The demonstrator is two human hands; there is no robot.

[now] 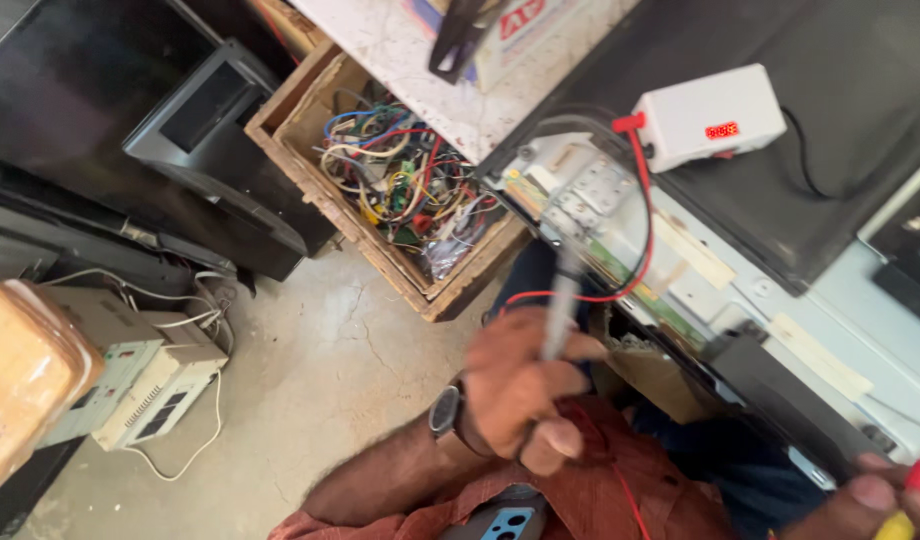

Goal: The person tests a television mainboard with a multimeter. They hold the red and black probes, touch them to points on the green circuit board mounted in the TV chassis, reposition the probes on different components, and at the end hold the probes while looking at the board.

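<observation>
My left hand (520, 390), with a dark watch on the wrist, is closed round a slim grey probe (560, 315). The probe points up at a circuit board (580, 195) on the back of an opened flat screen (780, 300). A red wire (644, 210) loops from a white meter box (710, 115) with a red digital display down toward this hand. At the bottom right corner my right hand (865, 505) pinches a small red and yellow tool (910, 495) beside the screen's lower edge. Only its fingertips show.
A wooden crate (310, 170) full of tangled coloured wires stands on the concrete floor (320, 370). Two cream electrical boxes (150, 385) with cords lie at left, beside an orange wrapped bundle (20, 380). Dark screen panels (100, 110) lean at the upper left. A phone (505, 523) sits in my shirt pocket.
</observation>
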